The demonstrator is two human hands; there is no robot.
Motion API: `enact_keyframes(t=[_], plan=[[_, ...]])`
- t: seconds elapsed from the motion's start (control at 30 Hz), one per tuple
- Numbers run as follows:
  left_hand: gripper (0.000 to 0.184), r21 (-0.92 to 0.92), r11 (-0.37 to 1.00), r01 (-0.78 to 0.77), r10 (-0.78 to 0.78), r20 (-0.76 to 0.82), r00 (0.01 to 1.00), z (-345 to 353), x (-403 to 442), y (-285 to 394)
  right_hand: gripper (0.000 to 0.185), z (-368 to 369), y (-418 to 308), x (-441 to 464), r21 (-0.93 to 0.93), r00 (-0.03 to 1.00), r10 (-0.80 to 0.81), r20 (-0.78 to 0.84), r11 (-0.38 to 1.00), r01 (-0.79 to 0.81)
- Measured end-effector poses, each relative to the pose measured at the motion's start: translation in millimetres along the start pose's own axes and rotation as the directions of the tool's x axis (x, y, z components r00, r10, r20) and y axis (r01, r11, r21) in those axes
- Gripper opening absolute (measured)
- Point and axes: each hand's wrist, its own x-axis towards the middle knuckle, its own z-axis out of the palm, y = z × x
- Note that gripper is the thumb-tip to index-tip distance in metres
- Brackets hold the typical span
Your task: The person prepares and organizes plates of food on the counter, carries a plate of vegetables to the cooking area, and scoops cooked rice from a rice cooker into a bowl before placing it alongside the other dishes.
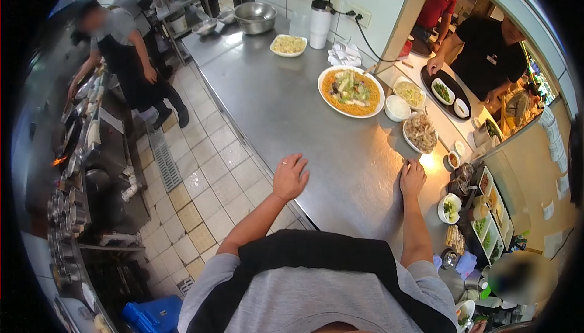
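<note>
My left hand (290, 176) is at the near left edge of the steel counter (286, 114), palm down, with its fingers apart and nothing in them. My right hand (413, 178) rests on the counter with its fingers loosely extended, holding nothing. Just beyond it sits a plate of fried, battered-looking food (421, 132). Behind that plate are a white bowl of rice (398, 108) and a bowl of pale shredded food (409, 93). Farther left lies a large oval plate of orange-coloured food (351, 93) with pale and green topping.
Along the wall stand a white tumbler (320, 24), a fried-rice-like dish (288, 45) and a metal bowl (255, 18). Through the pass window, a person in black (491, 50) touches a dark oval tray (435, 83). At left, a co-worker (125, 59) stands by the stove.
</note>
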Motion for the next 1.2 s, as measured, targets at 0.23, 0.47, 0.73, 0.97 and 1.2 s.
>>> enact_keyframes(t=[0.23,0.47,0.73,0.97,1.2], plan=[[0.043,0.091,0.995,0.047,-0.066,0.213,0.975,-1,-1,1,0.031,-5,-3,0,0.017,0.999,0.020,0.035,1.000,-0.020],[0.064,0.214,0.953,-0.215,0.103,0.441,0.892,5,5,-12,0.036,2,-10,-1,0.003,0.986,0.109,0.126,0.994,-0.110],[0.071,0.134,0.935,-0.327,0.211,0.531,0.821,46,88,-67,0.048,-1,-56,-27,-0.184,0.961,0.229,0.154,0.962,-0.200],[0.068,0.141,0.967,-0.210,0.114,0.500,0.859,63,180,-151,0.047,-8,-69,-28,-0.200,0.942,0.287,0.173,0.947,-0.251],[0.061,0.102,0.984,-0.146,0.099,0.370,0.924,66,263,-217,0.043,-9,-88,-39,-0.258,0.877,0.465,0.123,0.868,-0.424]])
